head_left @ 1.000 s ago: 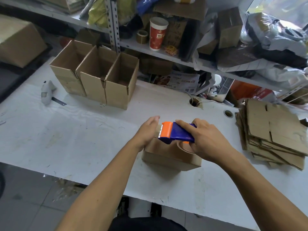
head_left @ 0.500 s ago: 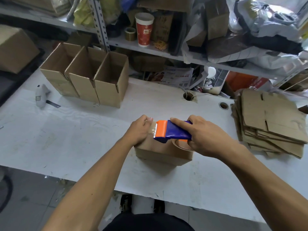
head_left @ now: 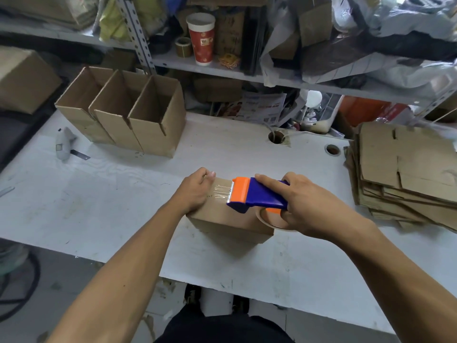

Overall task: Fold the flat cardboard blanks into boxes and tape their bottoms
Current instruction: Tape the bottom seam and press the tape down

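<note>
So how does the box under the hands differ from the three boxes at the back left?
The box under the hands lies with a closed face up, clear tape across it; the three boxes stand with open tops. The left hand holds the first while the right hand runs the tape dispenser over it; the three stand untouched. All are plain brown cardboard.

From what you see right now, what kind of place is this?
Probably a small packing or shipping workroom. Three folded open boxes stand on the white table, a stack of flat cardboard blanks waits at the right, and cluttered metal shelves fill the back.
</note>
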